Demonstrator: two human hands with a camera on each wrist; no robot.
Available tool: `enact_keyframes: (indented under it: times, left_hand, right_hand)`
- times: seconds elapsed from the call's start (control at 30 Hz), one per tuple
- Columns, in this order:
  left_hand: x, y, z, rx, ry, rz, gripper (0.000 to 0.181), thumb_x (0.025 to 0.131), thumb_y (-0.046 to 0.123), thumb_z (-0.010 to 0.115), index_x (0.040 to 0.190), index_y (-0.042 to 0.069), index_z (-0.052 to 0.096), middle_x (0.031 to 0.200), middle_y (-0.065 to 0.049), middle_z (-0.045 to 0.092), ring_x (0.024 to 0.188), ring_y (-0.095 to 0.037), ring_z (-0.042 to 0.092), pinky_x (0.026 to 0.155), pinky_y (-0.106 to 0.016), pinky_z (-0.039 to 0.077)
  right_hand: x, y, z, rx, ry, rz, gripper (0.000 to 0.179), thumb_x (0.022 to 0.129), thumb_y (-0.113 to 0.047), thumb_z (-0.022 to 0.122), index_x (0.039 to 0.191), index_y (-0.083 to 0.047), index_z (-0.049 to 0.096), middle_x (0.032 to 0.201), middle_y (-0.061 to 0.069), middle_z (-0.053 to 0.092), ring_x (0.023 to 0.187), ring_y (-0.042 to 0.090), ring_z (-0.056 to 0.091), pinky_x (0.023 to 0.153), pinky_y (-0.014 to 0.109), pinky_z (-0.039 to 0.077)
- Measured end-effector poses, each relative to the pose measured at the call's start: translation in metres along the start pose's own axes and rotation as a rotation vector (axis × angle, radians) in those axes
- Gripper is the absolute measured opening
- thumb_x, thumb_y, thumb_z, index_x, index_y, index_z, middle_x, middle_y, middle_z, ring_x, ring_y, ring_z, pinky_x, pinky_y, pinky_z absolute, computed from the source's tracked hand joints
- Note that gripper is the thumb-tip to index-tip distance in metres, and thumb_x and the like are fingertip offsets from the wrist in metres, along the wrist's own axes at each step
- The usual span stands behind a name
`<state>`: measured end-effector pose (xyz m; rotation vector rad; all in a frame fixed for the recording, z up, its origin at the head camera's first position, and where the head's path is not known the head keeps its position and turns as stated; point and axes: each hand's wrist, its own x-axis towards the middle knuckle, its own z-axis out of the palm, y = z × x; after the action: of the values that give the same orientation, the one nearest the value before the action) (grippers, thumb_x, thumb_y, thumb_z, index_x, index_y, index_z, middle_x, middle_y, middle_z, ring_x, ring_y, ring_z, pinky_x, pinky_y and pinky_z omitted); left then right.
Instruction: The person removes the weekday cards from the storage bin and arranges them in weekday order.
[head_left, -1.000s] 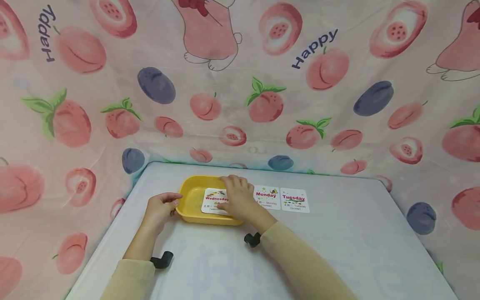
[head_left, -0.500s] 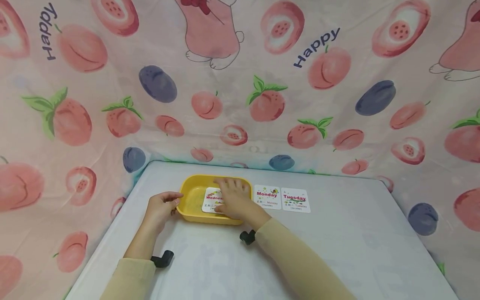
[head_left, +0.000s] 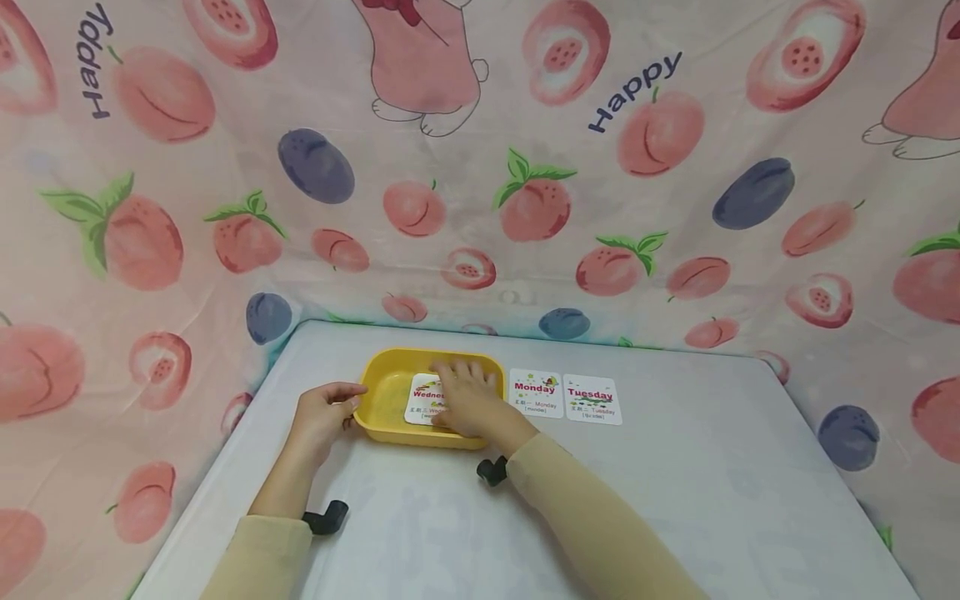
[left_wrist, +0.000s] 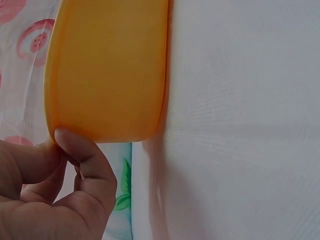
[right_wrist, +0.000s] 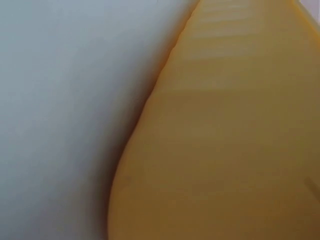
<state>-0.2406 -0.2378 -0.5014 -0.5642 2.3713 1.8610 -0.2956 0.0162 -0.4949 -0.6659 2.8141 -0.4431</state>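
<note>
A yellow plastic tray (head_left: 384, 396) sits on the white-covered table, and a "Wednesday" card (head_left: 424, 402) lies face up inside it. My left hand (head_left: 317, 421) pinches the tray's left rim between thumb and fingers; the left wrist view shows this hand (left_wrist: 70, 185) at the corner of the tray (left_wrist: 110, 75). My right hand (head_left: 474, 402) is over the right part of the tray, fingers spread across the card and covering its right side. What lies under the palm is hidden. The right wrist view holds only the tray's outer wall (right_wrist: 215, 150), without the hand.
Right of the tray, a "Monday" card (head_left: 535, 394) and a "Tuesday" card (head_left: 592, 399) lie side by side. A fruit-printed curtain (head_left: 465, 167) hangs behind the table (head_left: 675, 483). Black wrist-worn pieces (head_left: 327, 518) stick out near both sleeves.
My right hand has shifted slightly left, further over the "Wednesday" card, baring the tray's right rim and the whole "Monday" card. The left hand stays on the rim.
</note>
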Motion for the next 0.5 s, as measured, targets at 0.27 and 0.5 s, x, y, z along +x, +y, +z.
enact_keyframes:
  times: [0.27, 0.5]
  left_hand:
    - [-0.0006, 0.0005, 0.0005, -0.005, 0.005, -0.004, 0.028, 0.106, 0.002, 0.062, 0.131, -0.002, 0.072, 0.130, -0.017, 0.061, 0.087, -0.017, 0.057, 0.071, -0.023, 0.057]
    - [-0.0005, 0.0002, -0.0001, 0.003, 0.004, 0.000, 0.028, 0.106, 0.002, 0.062, 0.132, -0.002, 0.072, 0.130, -0.018, 0.061, 0.087, -0.019, 0.057, 0.072, -0.023, 0.057]
  right_hand:
    - [-0.0009, -0.0008, -0.0020, -0.028, -0.028, 0.016, 0.083, 0.097, -0.047, 0.079, 0.164, -0.030, 0.032, 0.159, 0.010, 0.043, 0.142, 0.033, 0.038, 0.122, 0.058, 0.031]
    - [0.0003, -0.0016, -0.0006, -0.045, -0.043, 0.036, 0.080, 0.098, -0.043, 0.079, 0.163, -0.028, 0.036, 0.157, 0.010, 0.045, 0.139, 0.032, 0.038, 0.118, 0.054, 0.033]
